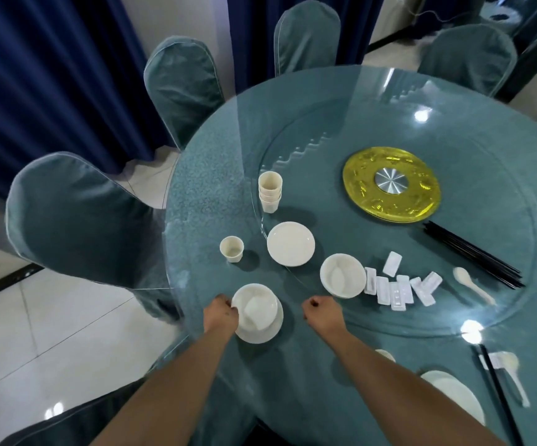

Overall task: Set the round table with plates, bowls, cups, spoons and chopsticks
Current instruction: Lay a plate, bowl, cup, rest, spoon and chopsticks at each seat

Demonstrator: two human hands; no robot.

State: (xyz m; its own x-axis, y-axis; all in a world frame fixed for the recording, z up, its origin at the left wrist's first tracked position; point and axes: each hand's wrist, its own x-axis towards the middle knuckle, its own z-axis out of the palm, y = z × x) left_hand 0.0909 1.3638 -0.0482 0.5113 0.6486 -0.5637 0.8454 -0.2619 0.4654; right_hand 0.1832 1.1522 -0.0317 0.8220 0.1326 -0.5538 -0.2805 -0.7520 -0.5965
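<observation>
A white bowl (255, 306) sits on a white plate (272, 329) near the table's edge. My left hand (222, 313) grips the bowl's left rim. My right hand (321, 312) hovers to the right of the plate with its fingers curled and holds nothing. A single cup (231, 248) stands beyond the bowl. A stack of cups (270, 191), a stack of plates (290, 243) and stacked bowls (342, 275) stand on the glass turntable (502, 300). Chopstick rests (399, 286), a white spoon (473, 284) and black chopsticks (473, 254) lie to the right.
A gold disc (392, 183) marks the turntable's centre. A set place with plate (457, 397), spoon (515, 378) and chopsticks (499, 394) lies at the lower right. Covered chairs (77, 217) ring the round table (202, 175); blue curtains hang behind.
</observation>
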